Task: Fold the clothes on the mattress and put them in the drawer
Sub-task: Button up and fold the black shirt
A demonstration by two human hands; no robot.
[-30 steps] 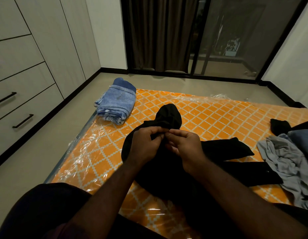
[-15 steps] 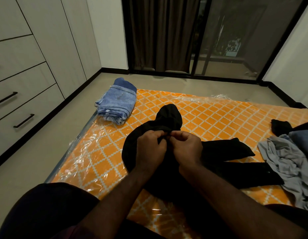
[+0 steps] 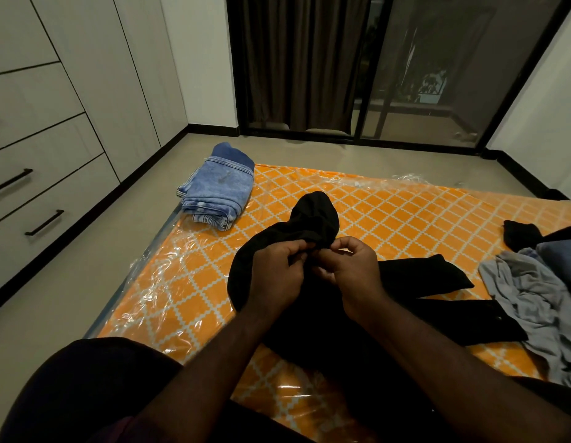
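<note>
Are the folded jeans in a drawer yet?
No, the folded jeans lie on the far left corner of the mattress, and the drawers in view are shut.

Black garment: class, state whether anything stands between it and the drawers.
Nothing blocks the black garment: only bare floor separates the mattress from the drawers, though those are shut. Folded jeans lie near the mattress edge.
</note>
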